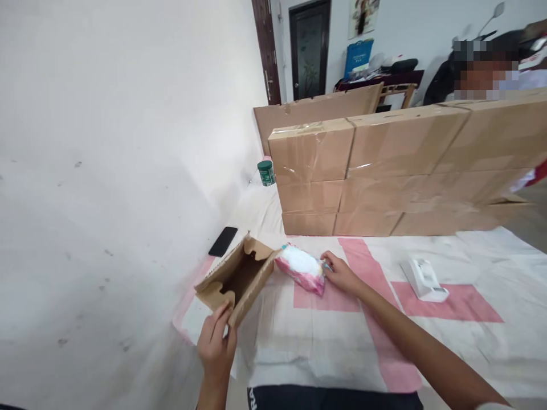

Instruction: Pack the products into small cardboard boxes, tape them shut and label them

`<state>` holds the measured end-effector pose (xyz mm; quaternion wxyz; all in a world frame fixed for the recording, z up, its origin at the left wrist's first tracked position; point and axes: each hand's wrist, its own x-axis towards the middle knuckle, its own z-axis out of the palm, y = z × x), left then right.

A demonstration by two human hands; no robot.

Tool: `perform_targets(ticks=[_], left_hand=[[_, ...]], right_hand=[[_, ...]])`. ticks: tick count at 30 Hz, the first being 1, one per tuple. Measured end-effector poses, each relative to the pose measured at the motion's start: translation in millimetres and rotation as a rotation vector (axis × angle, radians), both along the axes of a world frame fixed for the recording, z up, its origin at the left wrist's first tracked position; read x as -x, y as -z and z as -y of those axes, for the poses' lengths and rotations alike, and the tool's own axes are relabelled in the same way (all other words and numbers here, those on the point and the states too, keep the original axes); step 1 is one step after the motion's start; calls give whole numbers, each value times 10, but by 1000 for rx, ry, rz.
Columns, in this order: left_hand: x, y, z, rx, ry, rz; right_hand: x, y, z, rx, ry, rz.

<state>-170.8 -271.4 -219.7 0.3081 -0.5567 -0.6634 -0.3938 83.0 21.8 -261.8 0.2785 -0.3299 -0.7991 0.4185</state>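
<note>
My left hand (217,341) grips the near corner of a small open cardboard box (236,279) that lies on its side, its opening facing right. My right hand (339,272) holds the end of a pink and white soft packet (301,267), whose far end sits at the mouth of the box. Both rest on a white cloth with pink patches (325,336) spread over the table.
A wall of stacked, taped cardboard boxes (384,171) stands across the back. A green tin (266,172) is at its left end, a black phone (223,241) lies near the white wall, and a white device (424,279) lies right. Another person (485,71) is behind the boxes.
</note>
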Motion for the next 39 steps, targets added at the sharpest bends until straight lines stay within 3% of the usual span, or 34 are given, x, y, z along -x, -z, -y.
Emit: perform_targets(ticks=[4, 7, 10, 13, 15, 18, 23, 25, 28, 30, 33, 36, 39], left_hand=[[-396, 184, 562, 20, 49, -24], [-512, 278, 746, 42, 127, -15], [-562, 317, 675, 46, 213, -26], [-628, 279, 459, 30, 257, -26], [-669, 210, 315, 7, 275, -9], [-710, 72, 160, -20, 305, 21], [-927, -68, 1, 54, 429, -16], [-1111, -72, -63, 123, 520, -65], [-1378, -75, -146, 159, 614, -87], [-1474, -96, -173, 175, 628, -37], [-1466, -142, -169, 233, 660, 40], [-1364, -158, -130, 289, 722, 6], [-1274, -127, -62, 330, 710, -42]], right_hand=[[-1206, -64, 268, -77, 165, 120], [-1614, -303, 504, -217, 230, 210], [-1482, -557, 674, -299, 5, 473], [-1122, -678, 676, -387, -71, 728], [-985, -700, 610, -344, -98, 773], [-1106, -725, 527, -185, -48, 565], [-1851, -964, 599, 200, 264, -189], [-2124, -1167, 650, 234, 306, -455], [-2338, -1538, 727, 154, 199, -663], [-2315, -1769, 799, 82, 47, -623], [-2031, -1989, 932, -93, -224, -371], [-1546, -2026, 1042, -279, -424, -37], [-1070, -1986, 1110, -357, -565, 320]])
